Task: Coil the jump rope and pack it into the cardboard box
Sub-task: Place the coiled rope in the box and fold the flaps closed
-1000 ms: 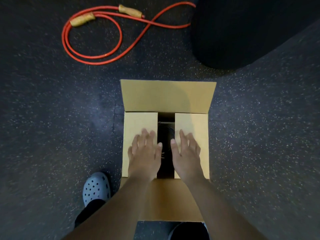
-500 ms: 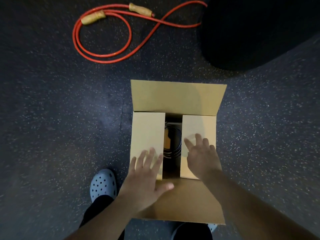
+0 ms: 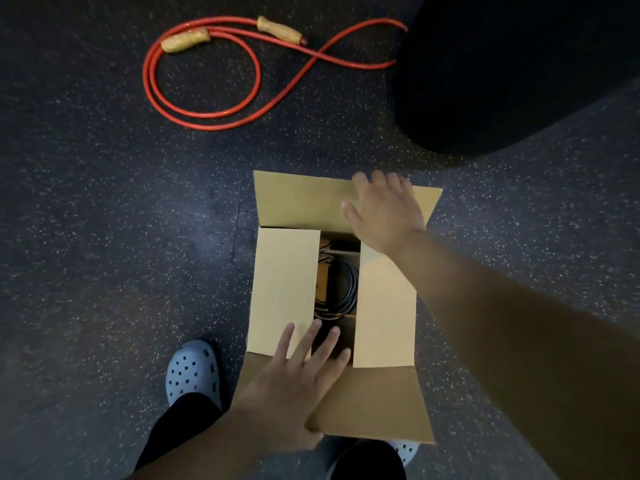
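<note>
The cardboard box (image 3: 284, 285) stands on the floor in front of me with its two side flaps folded in. Through the gap between them shows a coiled black jump rope (image 3: 341, 289) with a wooden handle inside. My right hand (image 3: 382, 211) lies with spread fingers on the far flap, which is still folded outward. My left hand (image 3: 298, 379) rests on the near flap with its thumb under the flap's edge and its fingers over the gap. A second jump rope (image 3: 207, 67), red with cork-coloured handles, lies loosely looped on the floor far left of the box.
Dark speckled rubber flooring (image 3: 104, 237) surrounds the box. A large black rounded object (image 3: 512, 64) fills the far right corner and covers part of the red rope. My feet in pale blue clogs (image 3: 192, 372) stand at the near side of the box.
Both hands left the side flaps. My right hand reached forward onto the far flap, and my left hand drew back to the near flap and gripped its edge.
</note>
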`<state>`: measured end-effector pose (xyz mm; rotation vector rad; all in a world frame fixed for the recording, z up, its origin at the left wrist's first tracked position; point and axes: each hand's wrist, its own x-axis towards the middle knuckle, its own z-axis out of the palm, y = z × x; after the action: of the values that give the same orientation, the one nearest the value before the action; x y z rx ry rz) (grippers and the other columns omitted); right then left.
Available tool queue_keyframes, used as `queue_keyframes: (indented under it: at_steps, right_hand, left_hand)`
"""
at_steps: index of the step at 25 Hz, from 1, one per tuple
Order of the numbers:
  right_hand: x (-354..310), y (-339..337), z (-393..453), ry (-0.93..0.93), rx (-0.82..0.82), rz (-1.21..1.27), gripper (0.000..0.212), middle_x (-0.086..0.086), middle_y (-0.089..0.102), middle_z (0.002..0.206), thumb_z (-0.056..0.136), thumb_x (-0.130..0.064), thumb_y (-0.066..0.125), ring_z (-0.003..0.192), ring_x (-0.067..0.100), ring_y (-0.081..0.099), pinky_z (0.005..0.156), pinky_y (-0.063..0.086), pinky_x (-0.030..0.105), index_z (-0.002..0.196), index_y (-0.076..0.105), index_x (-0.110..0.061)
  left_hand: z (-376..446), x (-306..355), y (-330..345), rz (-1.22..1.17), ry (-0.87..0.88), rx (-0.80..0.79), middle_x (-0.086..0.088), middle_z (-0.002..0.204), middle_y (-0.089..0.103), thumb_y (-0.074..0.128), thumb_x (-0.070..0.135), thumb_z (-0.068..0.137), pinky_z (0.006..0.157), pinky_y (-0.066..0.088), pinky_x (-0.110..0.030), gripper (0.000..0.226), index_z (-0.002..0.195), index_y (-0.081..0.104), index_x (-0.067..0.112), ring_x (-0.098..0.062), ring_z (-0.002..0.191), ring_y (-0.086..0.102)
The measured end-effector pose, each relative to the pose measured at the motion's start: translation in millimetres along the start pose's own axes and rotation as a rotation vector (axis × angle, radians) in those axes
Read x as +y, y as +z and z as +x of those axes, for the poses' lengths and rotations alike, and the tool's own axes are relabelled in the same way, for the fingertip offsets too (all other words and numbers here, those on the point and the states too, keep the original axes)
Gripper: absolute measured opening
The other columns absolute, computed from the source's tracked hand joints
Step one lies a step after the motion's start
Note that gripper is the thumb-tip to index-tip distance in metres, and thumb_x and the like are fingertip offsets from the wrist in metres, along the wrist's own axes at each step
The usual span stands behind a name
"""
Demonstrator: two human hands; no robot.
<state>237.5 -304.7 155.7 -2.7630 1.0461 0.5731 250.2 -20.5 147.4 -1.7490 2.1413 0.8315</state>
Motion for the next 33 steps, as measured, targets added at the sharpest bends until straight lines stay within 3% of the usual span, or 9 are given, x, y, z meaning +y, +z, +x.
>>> queue_keyframes:
  at_steps: [2,5,10,17,22,24,27,30,33]
  right_hand:
    - [-6,0,-22,-0.005,0.051,0.040,0.041,0.015,0.065,0.118,0.101,-0.044,0.037,0.109,0.036,0.058,0.094,0.042,0.051,0.124,0.053,-0.014]
    - [-15,8,-58,-0.023,0.036,0.089,0.041,0.010,0.067,0.116,0.103,-0.045,0.033,0.107,0.034,0.060,0.092,0.039,0.051,0.124,0.055,-0.017]
    - [-24,29,-84,0.003,0.016,0.127,0.054,0.010,0.064,0.132,0.103,-0.047,0.029,0.123,0.034,0.056,0.108,0.035,0.056,0.145,0.047,-0.018]
    - [-32,28,-76,0.069,0.052,0.093,0.048,0.012,0.065,0.126,0.104,-0.045,0.025,0.118,0.036,0.057,0.104,0.034,0.058,0.131,0.055,-0.017]
    - [-31,37,-95,0.029,0.019,0.178,0.050,0.007,0.058,0.142,0.106,-0.044,0.020,0.132,0.032,0.049,0.110,0.030,0.054,0.144,0.047,-0.026]
    - [-28,43,-109,-0.020,-0.126,0.204,0.052,0.006,0.043,0.158,0.106,-0.047,0.018,0.144,0.031,0.037,0.114,0.025,0.052,0.152,0.037,-0.030]
    - [-26,62,-134,-0.080,-0.466,0.273,0.059,0.006,0.015,0.171,0.106,-0.051,0.010,0.154,0.031,0.021,0.121,0.019,0.051,0.155,0.036,-0.031]
    - [-33,82,-155,-0.027,-0.349,0.268,0.062,0.009,0.013,0.171,0.105,-0.050,0.008,0.155,0.030,0.019,0.124,0.019,0.053,0.160,0.022,-0.025]
    - [-37,102,-152,-0.027,-0.176,0.102,0.063,0.016,0.002,0.171,0.106,-0.051,0.008,0.157,0.038,0.009,0.124,0.014,0.058,0.163,0.006,-0.023]
  left_hand:
    - [-2,-9,-8,0.027,-0.017,0.124,-0.020,0.168,0.001,0.046,0.059,0.093,0.120,0.002,-0.066,0.089,0.162,0.014,0.011,-0.044,0.154,0.003]
    - [5,-27,-18,0.029,-0.155,0.194,-0.023,0.169,-0.002,0.042,0.067,0.093,0.119,0.011,-0.066,0.097,0.162,0.010,0.008,-0.045,0.155,-0.002]
    - [17,-43,-24,0.060,-0.108,0.164,-0.021,0.170,-0.004,0.035,0.081,0.086,0.119,0.008,-0.066,0.109,0.162,0.009,0.007,-0.043,0.155,-0.006]
    - [14,-38,-27,0.087,-0.107,0.221,-0.021,0.169,-0.007,0.043,0.081,0.083,0.119,0.005,-0.067,0.113,0.163,0.005,0.010,-0.045,0.154,-0.009]
    - [10,-35,-25,0.039,-0.318,0.280,-0.025,0.167,-0.007,0.045,0.095,0.066,0.118,0.008,-0.069,0.138,0.161,-0.002,0.007,-0.052,0.152,-0.005]
    - [12,-33,-25,0.016,-0.403,0.225,-0.021,0.168,-0.010,0.042,0.098,0.063,0.118,0.007,-0.069,0.142,0.161,-0.008,0.008,-0.050,0.153,-0.008]
    - [32,-50,-34,-0.175,-0.661,0.146,-0.012,0.169,-0.018,0.035,0.096,0.069,0.119,-0.007,-0.067,0.133,0.159,-0.020,0.013,-0.041,0.153,-0.017]
    - [54,-66,-35,-0.131,-0.578,0.039,-0.009,0.170,-0.019,0.026,0.085,0.084,0.121,0.001,-0.067,0.110,0.159,-0.021,0.019,-0.038,0.155,-0.014]
    - [64,-60,-23,-0.101,-0.489,0.048,-0.007,0.169,-0.023,0.019,0.066,0.100,0.120,0.005,-0.068,0.084,0.159,-0.020,0.022,-0.039,0.155,-0.015]
